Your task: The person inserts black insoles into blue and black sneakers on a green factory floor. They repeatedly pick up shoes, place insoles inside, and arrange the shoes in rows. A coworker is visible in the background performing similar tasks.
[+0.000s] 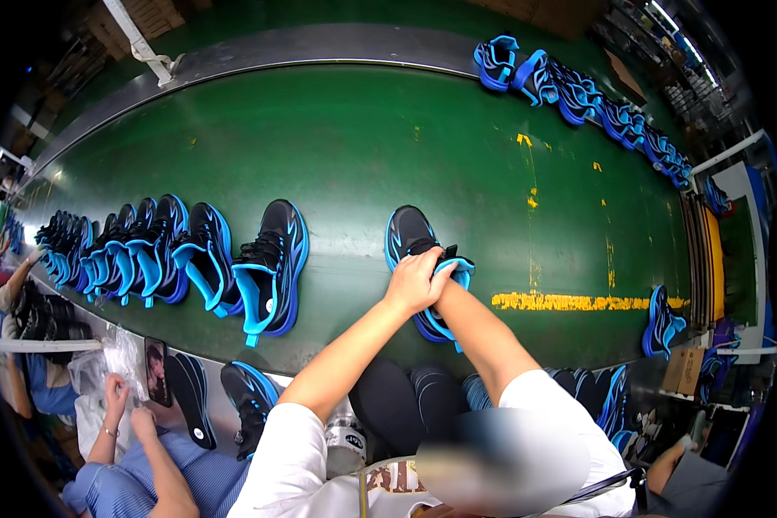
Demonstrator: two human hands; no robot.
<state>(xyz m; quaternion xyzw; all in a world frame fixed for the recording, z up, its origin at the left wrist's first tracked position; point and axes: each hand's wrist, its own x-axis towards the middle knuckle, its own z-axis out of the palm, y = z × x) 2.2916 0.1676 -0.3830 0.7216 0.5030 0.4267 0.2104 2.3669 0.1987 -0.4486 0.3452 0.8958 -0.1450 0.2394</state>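
A broad green conveyor belt [363, 147] is filling most of the view, its rubbery surface looking smooth and matte, scuffed with yellow paint marks, and curving under a grey metal rim [302, 43] on the far side. Wide bare belt is lying open beyond and to the right of the hands. To the left, a row of black and blue sneakers [147, 250] is standing close together, soles glossy, tongues sticking up; another line of sneakers [596, 99] is running along the far right edge, and a lone shoe [662, 324] is sitting at the near right.

Near the belt's near edge, at centre, a single black and blue sneaker [408, 237] is lying with its toe pointing away. Both forearms are reaching forward from the lower edge and crossing over it. The left hand [414, 283] is curling closed over the shoe's tongue and collar. The right hand [443, 289] is mostly hidden under the left, so its grip cannot be told.

At near left, another person's hands [125, 406] are working beside a dark insole [188, 393].
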